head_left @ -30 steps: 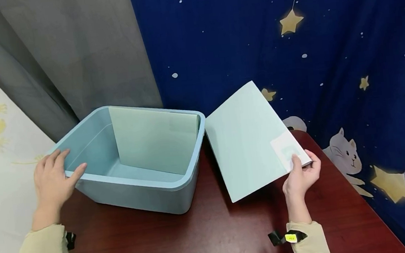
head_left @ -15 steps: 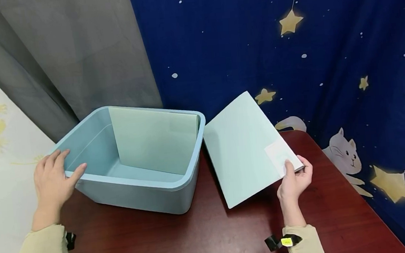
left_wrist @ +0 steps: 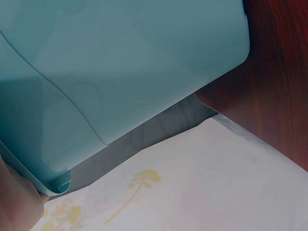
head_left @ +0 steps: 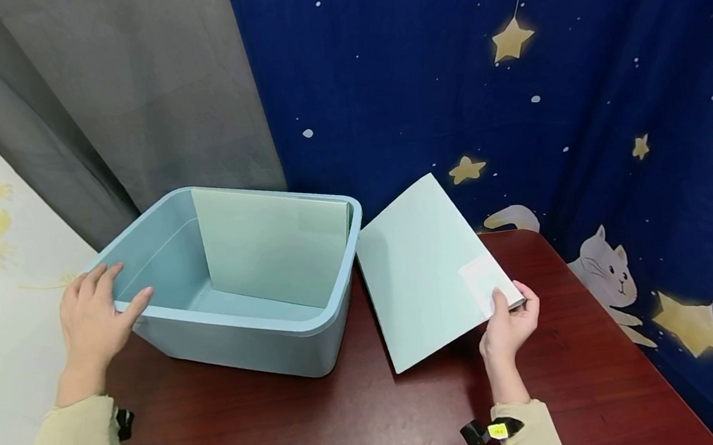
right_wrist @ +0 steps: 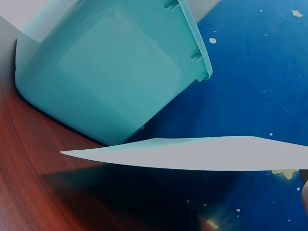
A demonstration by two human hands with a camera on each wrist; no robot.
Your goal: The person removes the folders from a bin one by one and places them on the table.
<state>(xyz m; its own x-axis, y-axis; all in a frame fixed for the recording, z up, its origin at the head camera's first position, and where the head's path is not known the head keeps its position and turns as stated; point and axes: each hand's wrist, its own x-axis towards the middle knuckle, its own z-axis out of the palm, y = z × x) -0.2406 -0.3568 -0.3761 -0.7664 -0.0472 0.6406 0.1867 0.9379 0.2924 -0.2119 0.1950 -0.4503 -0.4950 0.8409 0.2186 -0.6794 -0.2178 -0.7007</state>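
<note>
My left hand (head_left: 92,315) holds the near left corner of a light blue plastic storage bin (head_left: 240,342), fingers bent over its rim. Against the bin's far wall stands a pale green file folder (head_left: 269,248). To the right of the bin, my right hand (head_left: 509,323) pinches a second pale green file folder (head_left: 414,267) by its lower right corner, thumb on top beside a white label. This folder slants, and its left corner meets the bin's right rim in the head view. The right wrist view shows the held folder (right_wrist: 202,154) edge-on, its shadow on the table.
The bin stands on a dark red-brown wooden table (head_left: 374,426). A grey curtain (head_left: 148,92) and a blue curtain (head_left: 381,65) with stars and a cat hang behind. White patterned fabric (head_left: 0,296) lies along the left side.
My right hand has moved left and slightly down with the held folder, bringing it lower beside the bin. My left hand, the bin and the folder inside have stayed put.
</note>
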